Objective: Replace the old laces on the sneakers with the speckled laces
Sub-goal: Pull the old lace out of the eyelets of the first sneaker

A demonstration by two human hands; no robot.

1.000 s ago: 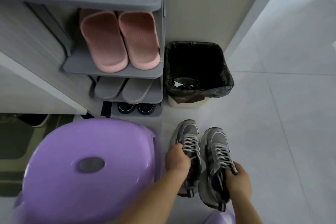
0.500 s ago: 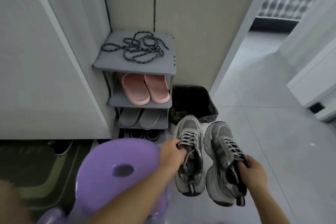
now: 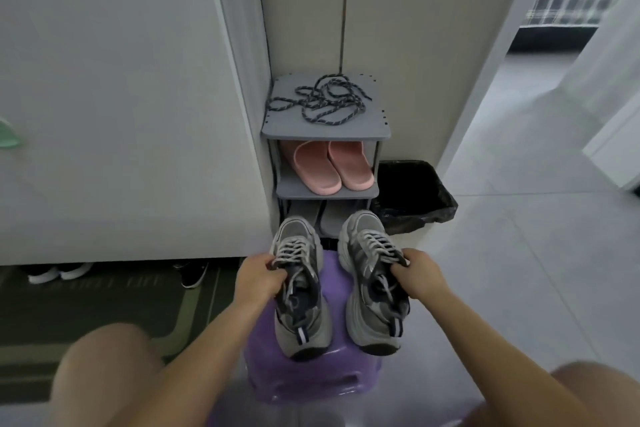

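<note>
The left hand (image 3: 258,279) curls its fingers round the tongue and collar of the left sneaker (image 3: 302,319). The right hand (image 3: 417,274) pinches the right sneaker (image 3: 367,267) the same way. Both shoes are chunky grey mesh with pale old laces (image 3: 290,250), held toes forward over a glossy purple plastic stool (image 3: 311,378). Both forearms reach forward, wrists straight. The ropy speckled laces (image 3: 325,101) lie tangled on the flat top of the grey shoe rack (image 3: 325,131).

left hand (image 3: 258,276): bare | right hand (image 3: 420,274): bare | knees (image 3: 104,357): bare
</note>
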